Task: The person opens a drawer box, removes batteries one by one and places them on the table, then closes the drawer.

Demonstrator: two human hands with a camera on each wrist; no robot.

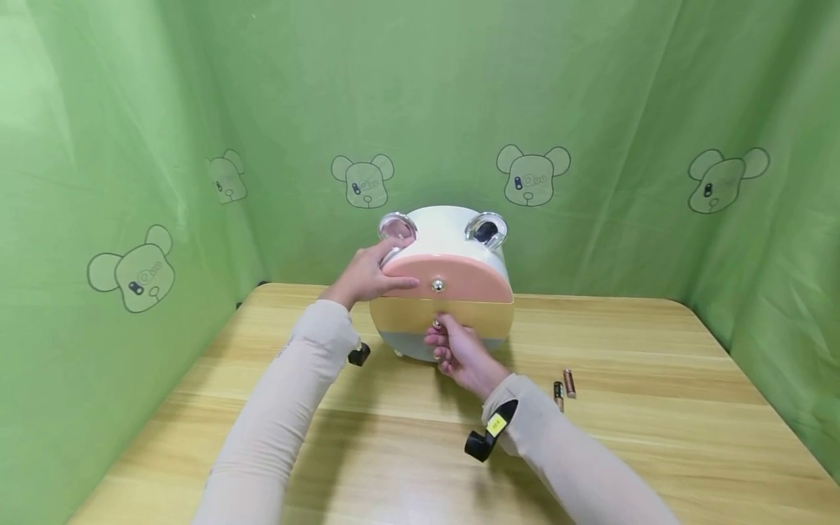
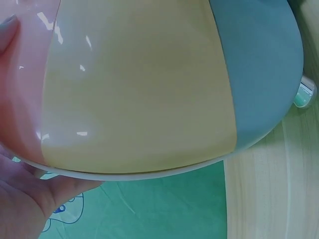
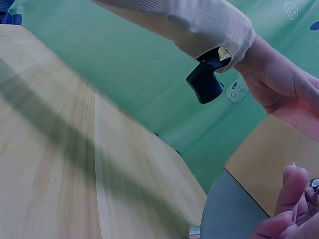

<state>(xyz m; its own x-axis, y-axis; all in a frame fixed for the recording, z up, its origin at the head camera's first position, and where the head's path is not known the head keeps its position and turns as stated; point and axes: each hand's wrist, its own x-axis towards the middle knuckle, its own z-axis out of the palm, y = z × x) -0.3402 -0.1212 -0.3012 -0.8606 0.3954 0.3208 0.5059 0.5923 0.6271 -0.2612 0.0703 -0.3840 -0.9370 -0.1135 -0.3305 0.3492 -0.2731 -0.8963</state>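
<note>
A small drawer box (image 1: 442, 227) with a white shell and two silver-rimmed ears stands on the table. Its front has a pink drawer (image 1: 475, 281) on top, a yellow drawer (image 1: 485, 315) in the middle and a blue-grey section (image 1: 402, 341) at the bottom. My left hand (image 1: 364, 277) holds the box's upper left side, thumb across the pink front and fingers by the left ear. At the yellow drawer, my right hand (image 1: 464, 357) pinches the small silver knob (image 3: 314, 185) between thumb and fingers. The yellow front looks flush with the pink one.
Two batteries (image 1: 569, 383) lie on the wooden table (image 1: 623, 343), right of the box and close to my right forearm. Green curtains (image 1: 446, 87) with printed bear heads hang behind and on both sides. Short silver feet (image 2: 305, 92) hold up the box.
</note>
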